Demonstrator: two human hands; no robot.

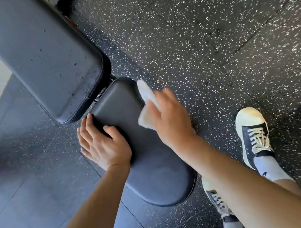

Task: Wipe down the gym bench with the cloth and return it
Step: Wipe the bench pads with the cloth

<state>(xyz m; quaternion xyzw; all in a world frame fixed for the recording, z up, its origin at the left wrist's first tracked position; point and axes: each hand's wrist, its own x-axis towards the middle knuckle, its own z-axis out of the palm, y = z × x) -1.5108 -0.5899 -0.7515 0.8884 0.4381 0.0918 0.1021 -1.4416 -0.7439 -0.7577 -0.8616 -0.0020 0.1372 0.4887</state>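
Two hands work at the bench's seat pad, one on each long edge. The left hand lies over the pad's left edge near its upper corner, thumb on the top surface and fingers loosely spread, bent down over the side; it presses and holds nothing else. The right hand is at the right edge, fingers closed round one white cloth, which it holds against the pad's upper right corner. The hand and cloth are blurred. Part of the cloth sticks out beyond the fingers toward the top of the pad, part lies under the palm on the surface.

The middle and lower end of the seat pad are bare between the two forearms, down to its rounded near end. A narrow gap with dark metal frame showing separates this pad from the second, larger back pad, which runs off to the upper left and shows small dark specks on its surface. So there are two pads.

Around the bench the speckled floor lies open to the right and above. Two shoes with white socks stand on the floor just right of the seat pad.
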